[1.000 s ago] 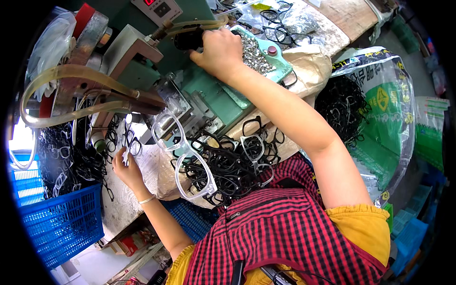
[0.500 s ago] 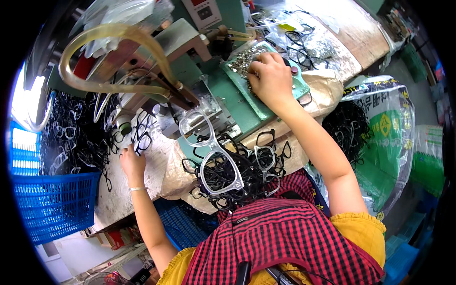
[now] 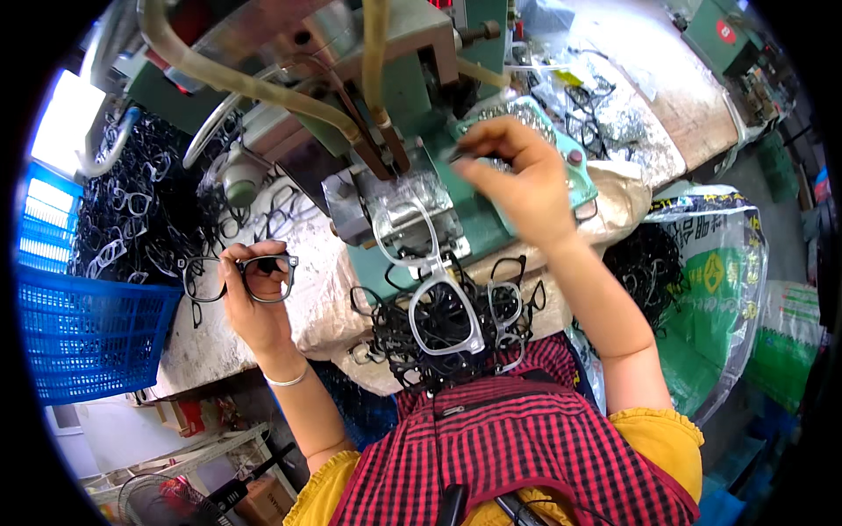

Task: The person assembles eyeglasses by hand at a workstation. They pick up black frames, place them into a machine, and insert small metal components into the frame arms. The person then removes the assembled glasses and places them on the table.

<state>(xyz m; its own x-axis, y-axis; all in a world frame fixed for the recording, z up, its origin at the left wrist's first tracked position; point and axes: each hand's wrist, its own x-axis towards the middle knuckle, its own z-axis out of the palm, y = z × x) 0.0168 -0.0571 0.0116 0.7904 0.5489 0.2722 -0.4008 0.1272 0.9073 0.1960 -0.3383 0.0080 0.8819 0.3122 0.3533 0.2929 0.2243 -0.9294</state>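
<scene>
My left hand [image 3: 254,302] grips a dark eyeglass frame [image 3: 292,264] by its middle, above the table's near left part. My right hand [image 3: 531,180], blurred by motion, is raised beside the green tray [image 3: 583,186] of small shiny metal pieces [image 3: 526,114]. Its thumb and fingertips are pinched together; a small dark thing may be between them, too blurred to name. Left of that hand stands the machine's metal fixture [image 3: 408,210], under two brown-tipped hoses. A clear eyeglass frame [image 3: 478,340] lies in front of the fixture, over a heap of black frames [image 3: 395,324] at my lap.
At the left is a blue basket [image 3: 96,342], with a large heap of dark frames [image 3: 132,228] behind it. More frames lie on the table near the machine's green knob [image 3: 239,188]. To the right stands an open plastic sack [image 3: 710,280] beside black frames.
My left hand has picked a dark eyeglass frame off the table and brought it nearer. My right hand has risen out of the metal pieces. The whole view has shifted.
</scene>
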